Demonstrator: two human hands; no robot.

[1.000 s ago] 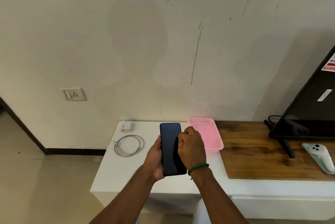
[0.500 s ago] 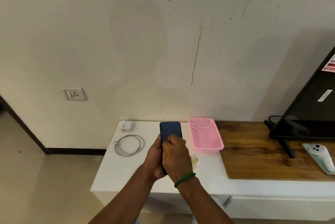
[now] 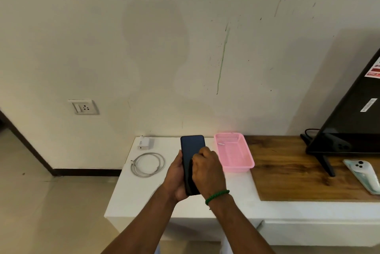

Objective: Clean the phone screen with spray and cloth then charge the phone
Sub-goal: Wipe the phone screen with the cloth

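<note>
Right hand (image 3: 207, 173) slid rightward across phone (image 3: 192, 147).

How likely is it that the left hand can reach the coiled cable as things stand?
Probably yes, once freed: the left hand grips the phone, but the coiled cable lies open on the white table just to its left, nothing between.

The phone (image 3: 192, 147) is presenting a dark, smooth, glossy face; the basket (image 3: 236, 157) is showing as pink perforated plastic; the cabinet top (image 3: 131, 196) is appearing matt white beside the wood panel (image 3: 292, 169), grained and faintly sheened; the charger (image 3: 144, 143) and cable (image 3: 148, 164) are looking like smooth white plastic; the television (image 3: 353, 126) is gleaming glossy black.
</note>
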